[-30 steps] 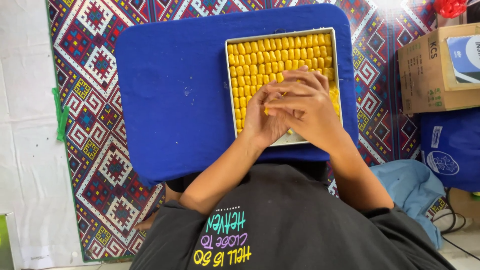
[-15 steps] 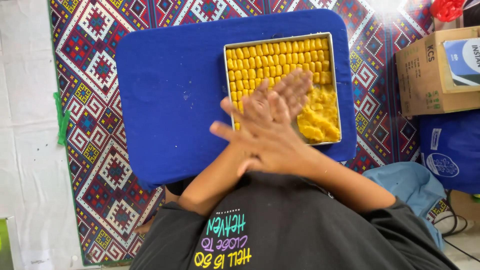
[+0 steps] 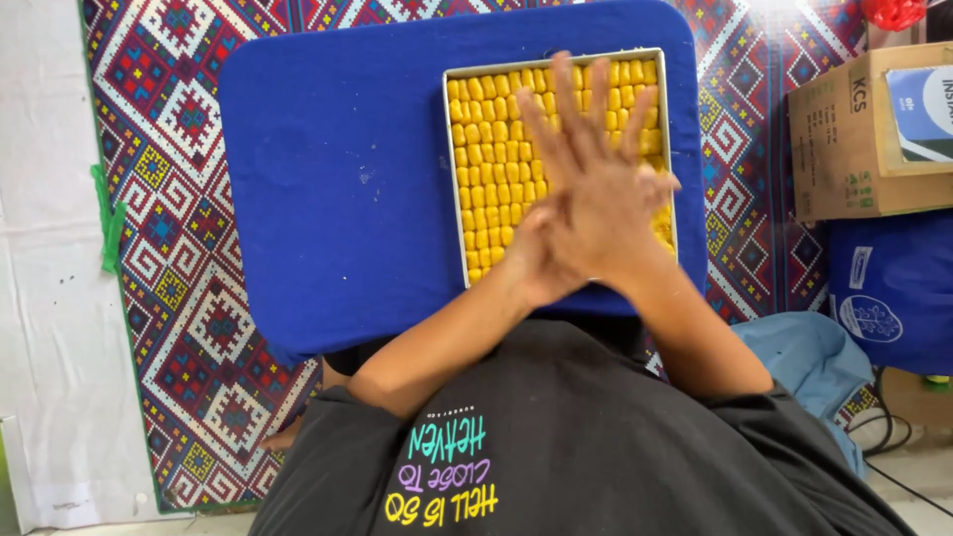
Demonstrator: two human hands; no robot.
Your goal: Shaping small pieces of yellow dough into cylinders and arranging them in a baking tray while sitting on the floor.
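Empty, fingers spread: right hand (image 3: 596, 189) laid flat over left hand (image 3: 531, 260), rubbing above metal tray (image 3: 556, 58) of yellow pieces (image 3: 491, 149), blue board's (image 3: 338, 179) right half; keep crumbs over tray.

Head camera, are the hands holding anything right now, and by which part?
Nothing is held. The right hand lies flat, fingers spread, across the left hand, above the tray of yellow pieces.

Rectangular metal tray (image 3: 456, 179), rows of small yellow pieces (image 3: 491, 159), flat on blue table
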